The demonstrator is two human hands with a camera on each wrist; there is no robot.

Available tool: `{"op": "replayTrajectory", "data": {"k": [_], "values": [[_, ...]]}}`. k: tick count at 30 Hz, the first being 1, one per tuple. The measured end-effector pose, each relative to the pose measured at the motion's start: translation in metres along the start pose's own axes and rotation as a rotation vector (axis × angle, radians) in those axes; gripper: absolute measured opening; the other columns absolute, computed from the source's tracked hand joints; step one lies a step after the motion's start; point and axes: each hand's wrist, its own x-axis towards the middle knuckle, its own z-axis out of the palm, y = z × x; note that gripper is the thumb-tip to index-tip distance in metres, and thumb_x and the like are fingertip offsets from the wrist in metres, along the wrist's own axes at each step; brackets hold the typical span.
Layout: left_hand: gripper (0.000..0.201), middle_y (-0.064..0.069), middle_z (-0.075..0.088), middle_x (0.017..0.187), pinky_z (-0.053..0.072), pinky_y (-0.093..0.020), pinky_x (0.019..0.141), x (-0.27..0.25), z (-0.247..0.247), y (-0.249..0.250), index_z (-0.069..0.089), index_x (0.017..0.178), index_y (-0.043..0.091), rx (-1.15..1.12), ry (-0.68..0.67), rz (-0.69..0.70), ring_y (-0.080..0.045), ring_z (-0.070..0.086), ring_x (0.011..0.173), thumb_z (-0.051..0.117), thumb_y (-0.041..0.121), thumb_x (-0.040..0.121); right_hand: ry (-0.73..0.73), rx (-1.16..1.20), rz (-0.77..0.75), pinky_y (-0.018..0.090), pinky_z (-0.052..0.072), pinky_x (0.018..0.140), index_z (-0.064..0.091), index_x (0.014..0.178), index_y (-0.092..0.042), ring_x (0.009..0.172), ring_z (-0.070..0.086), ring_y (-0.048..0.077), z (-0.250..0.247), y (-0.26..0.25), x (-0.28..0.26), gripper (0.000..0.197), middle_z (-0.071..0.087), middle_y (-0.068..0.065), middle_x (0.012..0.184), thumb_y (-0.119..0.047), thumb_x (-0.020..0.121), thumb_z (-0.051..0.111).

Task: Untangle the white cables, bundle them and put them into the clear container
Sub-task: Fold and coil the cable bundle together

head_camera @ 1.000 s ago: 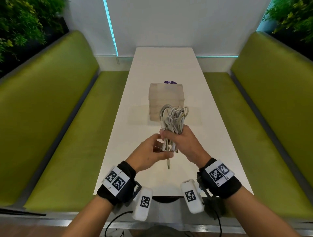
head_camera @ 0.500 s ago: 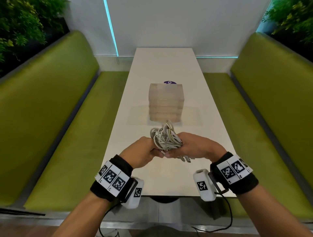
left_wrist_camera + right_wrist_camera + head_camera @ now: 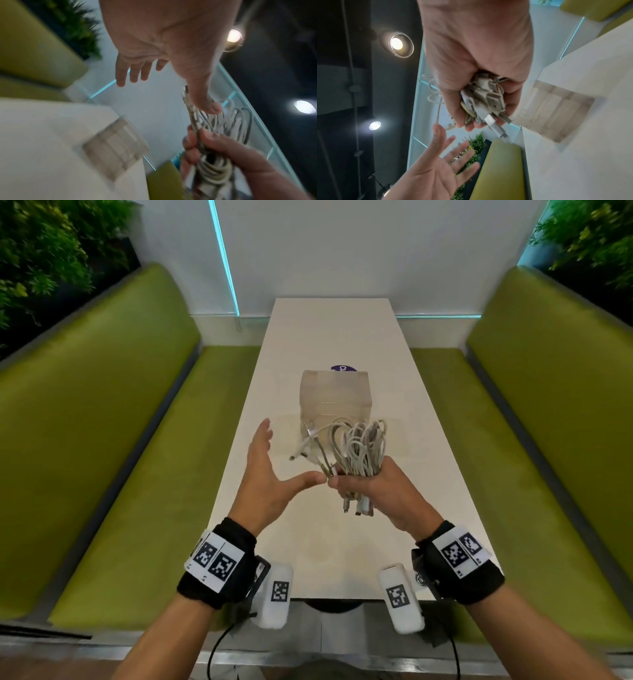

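Observation:
My right hand (image 3: 363,484) grips a looped bundle of white cables (image 3: 359,450) above the white table (image 3: 342,337), its loops standing up and several plug ends (image 3: 359,506) hanging below the fist. The same plugs (image 3: 489,106) poke out of the curled fingers in the right wrist view. My left hand (image 3: 267,470) is spread flat just left of the bundle, holding nothing, its thumb tip close to the right hand's fingers. In the left wrist view that thumb (image 3: 209,106) lies against the cables (image 3: 212,169). The clear container (image 3: 335,402) stands behind the bundle at mid-table.
Green padded benches (image 3: 120,440) (image 3: 531,440) run along both sides of the narrow table. A purple round sticker (image 3: 343,368) shows just behind the container. Plants (image 3: 44,251) fill the upper corners, and a white wall with a cyan light strip (image 3: 222,258) closes the far end.
Both hands were clasped round the bundle low over the table. Now the left hand has let go and spread out, and the right hand has raised the bundle upright.

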Motion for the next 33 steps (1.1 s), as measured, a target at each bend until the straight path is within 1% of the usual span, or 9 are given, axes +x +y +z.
{"op": "replayTrajectory", "data": {"k": [5,8,10,12,16,21,26,30,33], "values": [[0.141,-0.007,0.046,0.144,0.041,-0.041,0.105,-0.011,0.007,-0.004,0.022,0.147,0.026,-0.433,-0.331,-0.192,-0.022,0.049,0.128,0.08,0.076,0.029,-0.026,0.189,-0.047,0.026,0.048,0.06,0.068,0.087,-0.008,0.067,0.06,0.017,0.013,-0.001,-0.002,0.009,0.064,0.002,0.068,-0.006,0.081,0.072],[0.12,-0.009,0.054,0.137,0.05,-0.045,0.098,-0.007,0.001,0.003,0.036,0.139,0.027,-0.762,-0.228,-0.16,-0.027,0.058,0.121,0.073,0.08,0.038,-0.068,0.149,-0.063,0.027,0.049,0.064,0.066,0.083,-0.008,0.071,0.06,0.021,0.014,-0.001,-0.006,0.008,0.063,0.005,0.07,-0.004,0.08,0.072],[0.096,-0.003,0.051,0.14,0.051,-0.041,0.096,-0.003,-0.007,0.01,0.039,0.136,0.039,-0.717,-0.069,-0.028,-0.02,0.057,0.122,0.061,0.083,0.054,-0.086,0.108,-0.054,0.031,0.05,0.068,0.065,0.082,-0.007,0.073,0.058,0.023,0.011,0.0,-0.007,0.01,0.061,0.007,0.071,-0.006,0.079,0.074],[0.06,0.007,0.053,0.136,0.052,-0.039,0.094,0.0,-0.014,0.013,0.049,0.128,0.043,-0.505,0.114,0.163,-0.013,0.057,0.118,0.062,0.067,0.074,-0.098,0.082,-0.041,0.033,0.049,0.071,0.064,0.081,-0.009,0.072,0.057,0.021,0.01,0.001,-0.007,0.011,0.06,0.006,0.072,-0.007,0.079,0.075],[0.012,-0.004,0.063,0.098,0.053,-0.048,0.078,-0.003,-0.016,0.015,0.072,0.095,0.024,-0.157,0.193,0.352,-0.019,0.059,0.088,0.072,0.022,0.083,-0.062,0.066,-0.034,0.035,0.05,0.073,0.066,0.079,-0.009,0.073,0.059,0.02,0.01,0.001,-0.003,0.01,0.062,0.005,0.073,-0.009,0.078,0.075],[0.015,-0.005,0.072,0.077,0.052,-0.039,0.075,-0.008,-0.009,0.018,0.072,0.094,0.013,-0.279,0.142,0.205,-0.02,0.066,0.072,0.074,0.012,0.079,0.03,0.059,-0.019,0.03,0.047,0.066,0.065,0.076,-0.011,0.066,0.055,0.019,0.013,0.004,0.002,0.009,0.06,0.005,0.068,-0.01,0.079,0.074],[0.016,0.002,0.071,0.082,0.051,-0.028,0.073,-0.007,-0.007,0.019,0.07,0.09,0.029,-0.186,0.306,0.269,-0.016,0.063,0.076,0.072,0.015,0.084,0.21,0.021,0.017,0.026,0.043,0.054,0.063,0.073,-0.012,0.058,0.05,0.019,0.02,0.01,0.003,0.012,0.055,0.006,0.063,-0.011,0.08,0.072],[0.014,-0.01,0.066,0.077,0.052,-0.03,0.064,-0.005,0.0,0.019,0.064,0.09,0.013,-0.262,0.113,0.141,-0.019,0.061,0.066,0.073,0.008,0.081,0.249,0.187,-0.025,0.038,0.044,0.06,0.066,0.077,-0.009,0.063,0.053,0.023,0.027,0.008,0.003,0.01,0.059,0.012,0.066,-0.013,0.079,0.075],[0.037,-0.011,0.058,0.077,0.057,-0.035,0.065,-0.002,0.008,0.015,0.048,0.099,0.012,-0.311,0.044,-0.015,-0.024,0.065,0.063,0.077,0.012,0.076,0.157,0.225,-0.111,0.043,0.046,0.067,0.068,0.091,-0.004,0.071,0.057,0.028,0.029,0.003,0.002,0.02,0.064,0.023,0.077,-0.02,0.081,0.075]]}}
